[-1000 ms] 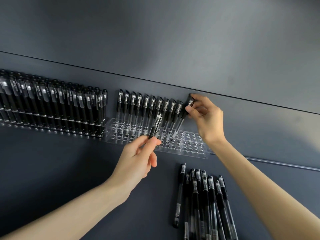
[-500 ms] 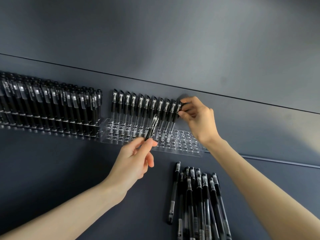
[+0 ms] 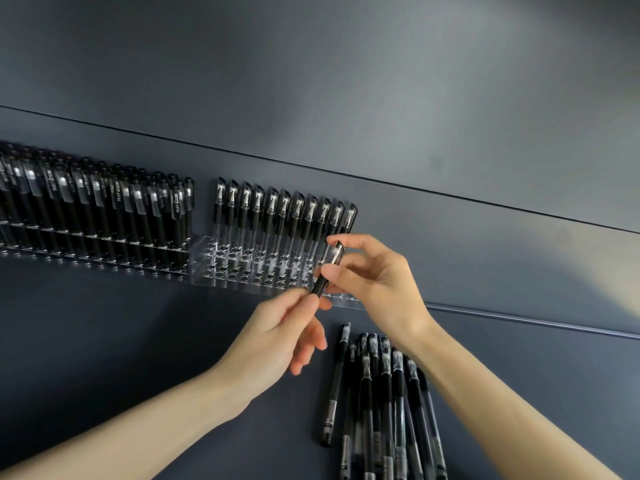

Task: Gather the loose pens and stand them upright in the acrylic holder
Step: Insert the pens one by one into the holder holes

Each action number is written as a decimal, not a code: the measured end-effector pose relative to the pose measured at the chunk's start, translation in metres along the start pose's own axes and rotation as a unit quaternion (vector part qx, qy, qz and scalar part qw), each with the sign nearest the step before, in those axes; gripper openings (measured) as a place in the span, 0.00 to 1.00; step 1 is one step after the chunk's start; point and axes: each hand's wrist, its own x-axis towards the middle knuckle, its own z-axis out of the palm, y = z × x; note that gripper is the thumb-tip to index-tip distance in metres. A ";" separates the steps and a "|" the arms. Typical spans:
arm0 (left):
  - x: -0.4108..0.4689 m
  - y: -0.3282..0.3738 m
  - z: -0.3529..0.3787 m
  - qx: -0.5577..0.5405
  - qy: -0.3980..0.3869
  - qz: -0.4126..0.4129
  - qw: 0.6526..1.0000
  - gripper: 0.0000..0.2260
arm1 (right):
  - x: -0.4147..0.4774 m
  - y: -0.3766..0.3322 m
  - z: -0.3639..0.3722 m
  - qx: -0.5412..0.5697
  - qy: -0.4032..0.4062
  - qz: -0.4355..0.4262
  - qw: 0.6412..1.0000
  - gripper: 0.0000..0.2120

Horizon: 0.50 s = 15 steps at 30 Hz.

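Leaving the loose pens (image 3: 384,393) heaped at near right on the dark surface (image 3: 138,341) for the moment. Pinching the lower barrel of one black pen (image 3: 327,271) between thumb and forefinger of the left hand (image 3: 277,337) while closing thumb and fingertips of the right hand (image 3: 377,282) on its cap end, just in front of the acrylic holder (image 3: 207,268); probably wisest releasing with the left only after securing a firm hold with the right. Next, likely needing tipping upright, point down, and steering into a free hole nearer than the standing row (image 3: 284,209) along the holder's far edge, without knocking neighbours.
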 end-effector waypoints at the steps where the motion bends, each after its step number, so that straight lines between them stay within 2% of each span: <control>1: 0.001 -0.001 0.000 0.032 0.009 0.014 0.999 0.10 | 0.001 -0.001 -0.002 -0.005 0.007 -0.008 1.000 0.15; 4: 0.010 -0.006 -0.004 0.178 0.053 0.058 0.981 0.08 | 0.014 -0.006 -0.015 -0.038 0.093 -0.049 0.994 0.15; 6: 0.019 -0.003 -0.009 0.288 0.053 0.077 0.953 0.13 | 0.025 -0.010 -0.029 -0.064 0.168 -0.076 0.981 0.15; 7: 0.025 -0.001 -0.010 0.352 0.041 0.086 0.931 0.15 | 0.031 -0.011 -0.035 -0.082 0.199 -0.091 0.972 0.16; 10: 0.043 -0.005 -0.015 0.531 0.031 0.144 0.834 0.19 | 0.046 -0.010 -0.045 -0.143 0.252 -0.130 0.948 0.14; 12: 0.052 -0.011 -0.015 0.584 0.033 0.165 0.794 0.22 | 0.054 -0.006 -0.046 -0.144 0.261 -0.139 0.944 0.13; 15: 0.057 -0.021 -0.012 0.598 0.016 0.163 0.785 0.23 | 0.062 0.002 -0.045 -0.152 0.258 -0.151 0.942 0.14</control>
